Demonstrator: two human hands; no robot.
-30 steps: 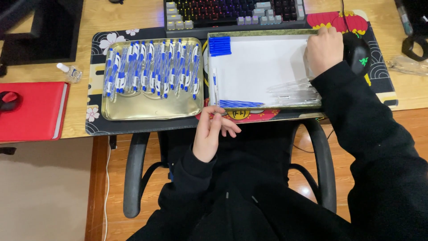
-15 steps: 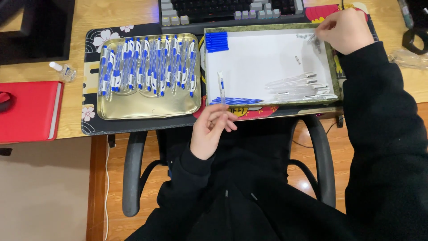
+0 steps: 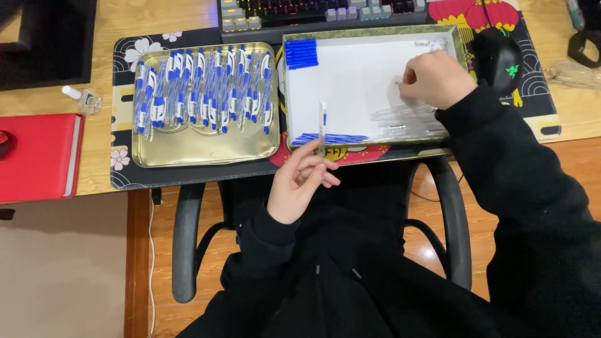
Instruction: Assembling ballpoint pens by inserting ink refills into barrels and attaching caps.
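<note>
My left hand (image 3: 300,184) holds a clear pen barrel (image 3: 322,125) upright at the near edge of the white-lined tray (image 3: 350,81). My right hand (image 3: 435,78) is inside that tray at its right side, fingers pinched over small parts that I cannot make out, just above a pile of clear pen barrels (image 3: 407,122). A stack of blue caps (image 3: 301,54) lies in the tray's far left corner. Blue refills (image 3: 332,138) lie along its near left edge. A gold tray (image 3: 203,147) to the left holds several finished blue-and-white pens (image 3: 203,91).
A keyboard (image 3: 325,9) lies behind the trays on a dark desk mat (image 3: 125,181). A black mouse (image 3: 498,59) sits right of the white tray. A red notebook (image 3: 37,156) and a small bottle (image 3: 81,99) are at the left. The chair's armrests (image 3: 188,244) flank my lap.
My right hand came down from the tray's far right corner toward its middle right. My left hand rose slightly with the barrel, which now stands over the tray's near edge.
</note>
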